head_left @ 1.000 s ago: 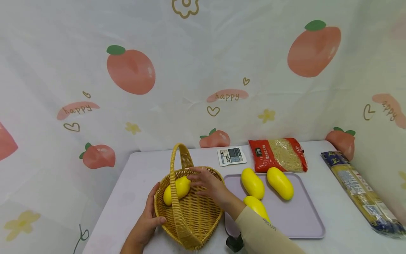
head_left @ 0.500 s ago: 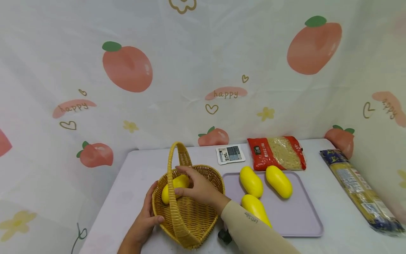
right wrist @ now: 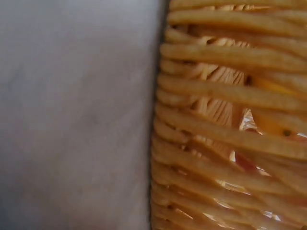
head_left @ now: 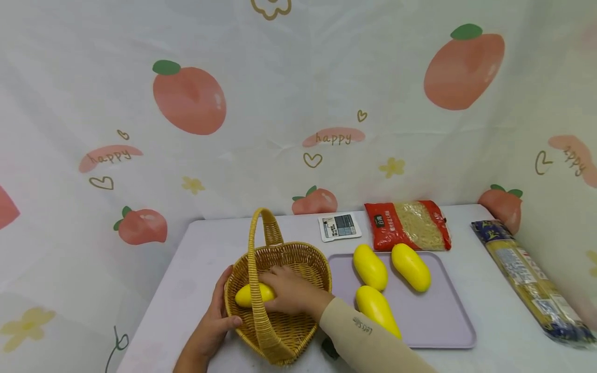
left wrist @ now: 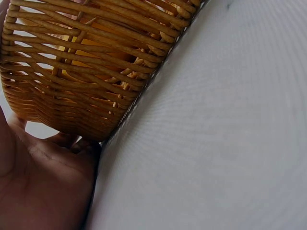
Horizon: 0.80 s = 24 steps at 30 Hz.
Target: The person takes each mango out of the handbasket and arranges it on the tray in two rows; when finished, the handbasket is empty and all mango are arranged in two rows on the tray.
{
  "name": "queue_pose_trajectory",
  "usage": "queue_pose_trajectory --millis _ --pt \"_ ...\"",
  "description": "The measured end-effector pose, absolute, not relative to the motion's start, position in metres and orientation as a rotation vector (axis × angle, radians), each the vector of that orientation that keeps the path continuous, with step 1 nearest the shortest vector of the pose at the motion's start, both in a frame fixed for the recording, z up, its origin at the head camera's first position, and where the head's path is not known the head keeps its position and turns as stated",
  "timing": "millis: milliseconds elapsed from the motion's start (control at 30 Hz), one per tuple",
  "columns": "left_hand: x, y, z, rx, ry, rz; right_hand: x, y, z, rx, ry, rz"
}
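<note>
A wicker basket (head_left: 298, 334) with a tall arched handle (head_left: 254, 259) stands at the table's front left. My left hand (head_left: 210, 329) holds its left side, fingers along the outer wall and thumb at the rim. In the left wrist view that palm (left wrist: 45, 177) lies close against the woven wall (left wrist: 86, 103). Reaching inside the basket, my right hand (head_left: 295, 292) grips the right end of a yellow mango (head_left: 246, 296). The handle crosses in front of this mango, and some fingertips are hidden. Only the basket's weave (right wrist: 216, 91) fills the right wrist view's right half.
A lilac tray (head_left: 438, 324) right of the basket bears three more mangoes (head_left: 411, 268). Behind it lie a red noodle bag (head_left: 410, 225) and a small white packet (head_left: 339, 227). A long noodle pack (head_left: 527, 280) lies far right. A dark object (head_left: 329, 349) sits by the right sleeve.
My right hand has come down deeper into the basket and taken hold of the mango. The mango has turned more sideways and shifted toward me. My left hand stays on the basket.
</note>
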<state>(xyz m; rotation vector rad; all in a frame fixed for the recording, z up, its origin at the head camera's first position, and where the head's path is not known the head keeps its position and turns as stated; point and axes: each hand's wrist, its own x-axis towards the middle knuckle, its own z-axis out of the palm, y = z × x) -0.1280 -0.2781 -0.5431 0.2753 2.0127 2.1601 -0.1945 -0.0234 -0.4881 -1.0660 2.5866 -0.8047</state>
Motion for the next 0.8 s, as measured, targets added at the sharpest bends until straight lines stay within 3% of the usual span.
queue_pose_trajectory --millis 800 --pt "-0.1274 -0.2773 -0.5418 0.249 2.038 2.145 -0.1915 -0.0194 -0.4825 -1.144 2.444 -0.949"
